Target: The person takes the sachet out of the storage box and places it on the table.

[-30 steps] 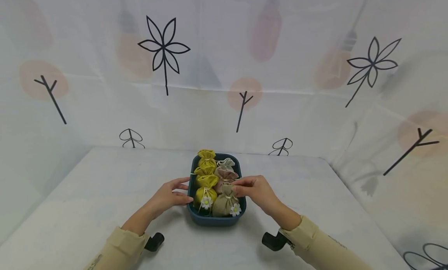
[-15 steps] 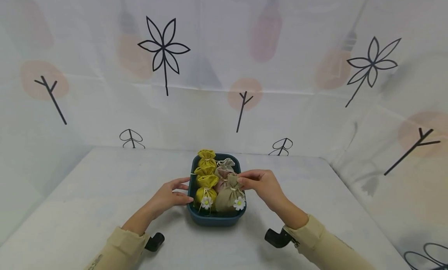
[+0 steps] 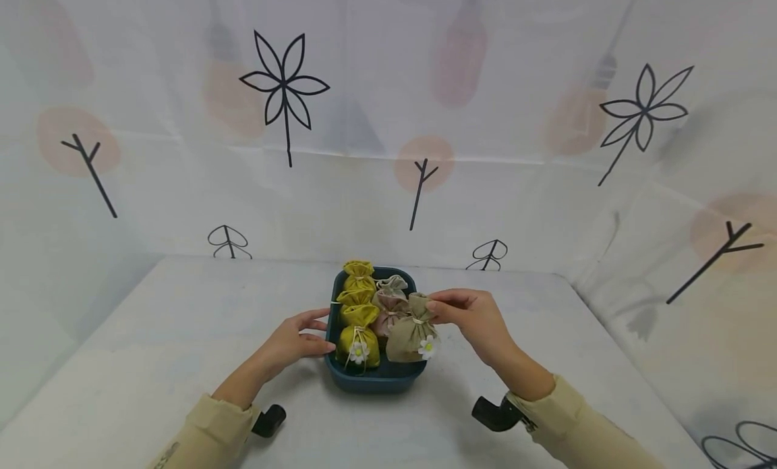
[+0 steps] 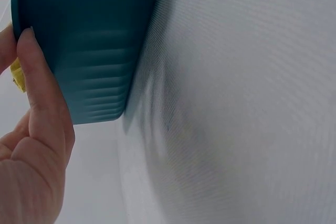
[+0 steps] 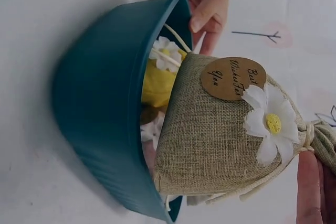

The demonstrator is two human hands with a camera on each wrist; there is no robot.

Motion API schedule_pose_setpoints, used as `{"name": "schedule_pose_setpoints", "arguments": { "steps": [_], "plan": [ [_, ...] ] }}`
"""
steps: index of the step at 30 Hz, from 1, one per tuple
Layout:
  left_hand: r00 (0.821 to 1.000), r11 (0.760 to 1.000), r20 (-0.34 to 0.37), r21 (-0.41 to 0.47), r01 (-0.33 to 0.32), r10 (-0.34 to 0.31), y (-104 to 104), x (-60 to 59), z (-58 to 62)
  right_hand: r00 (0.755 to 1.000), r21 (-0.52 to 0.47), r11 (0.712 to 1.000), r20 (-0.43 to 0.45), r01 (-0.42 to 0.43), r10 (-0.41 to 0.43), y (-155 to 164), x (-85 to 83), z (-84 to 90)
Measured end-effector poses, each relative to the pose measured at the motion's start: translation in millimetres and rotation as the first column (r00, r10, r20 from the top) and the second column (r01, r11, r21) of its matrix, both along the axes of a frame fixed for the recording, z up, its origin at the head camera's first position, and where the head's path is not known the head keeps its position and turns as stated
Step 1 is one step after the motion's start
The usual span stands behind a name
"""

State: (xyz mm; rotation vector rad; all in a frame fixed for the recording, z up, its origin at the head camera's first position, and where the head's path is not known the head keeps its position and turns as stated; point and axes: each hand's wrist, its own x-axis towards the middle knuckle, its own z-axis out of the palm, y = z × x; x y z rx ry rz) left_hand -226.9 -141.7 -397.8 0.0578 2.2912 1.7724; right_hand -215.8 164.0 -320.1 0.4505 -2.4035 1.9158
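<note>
My right hand [image 3: 476,319] pinches the gathered neck of a beige burlap drawstring pouch [image 3: 408,341], lifted over the right side of a dark blue-green plastic basket [image 3: 378,384]. A white cloth flower [image 5: 270,121] and a round brown tag [image 5: 231,78] reading "Best Wishes For You" adorn it. At the basket's left rim, my left hand [image 3: 291,341] holds on, thumb over the edge and fingers along the outer wall. Inside, a column of yellow pouches [image 3: 358,344] fills the left side; a pink pouch [image 3: 388,308] and a grey pouch [image 3: 394,283] are at the right.
The basket stands on a white-covered table [image 3: 243,293]. Behind it hangs a pale cloth backdrop [image 3: 352,206] printed with plants. Black wrist-worn devices [image 3: 269,420] stick out from both sleeves.
The right hand has raised the beige pouch out of the basket's front right corner, up and to the right. The left hand has stayed at the rim.
</note>
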Motion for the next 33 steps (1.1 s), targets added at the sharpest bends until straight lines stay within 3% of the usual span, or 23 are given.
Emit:
{"name": "schedule_pose_setpoints", "arguments": {
  "steps": [18, 27, 33],
  "plan": [
    [1.000, 1.000, 0.010, 0.007, -0.006, 0.006, -0.6, -0.8, -2.2, 0.994, 0.003, 0.994, -0.028, 0.106, -0.106, 32.1, 0.5, -1.2],
    [1.000, 0.999, -0.005, 0.033, -0.009, 0.009, 0.6, -1.3, -5.6, 0.983, -0.006, 0.984, -0.057, 0.176, -0.176, 47.0, -9.1, -10.2],
    [1.000, 0.999, -0.012, 0.035, -0.010, 0.010, 0.8, -2.4, -7.9, 0.981, -0.032, 0.983, -0.074, 0.180, -0.182, 55.1, -17.9, -14.9]
  ]
}}
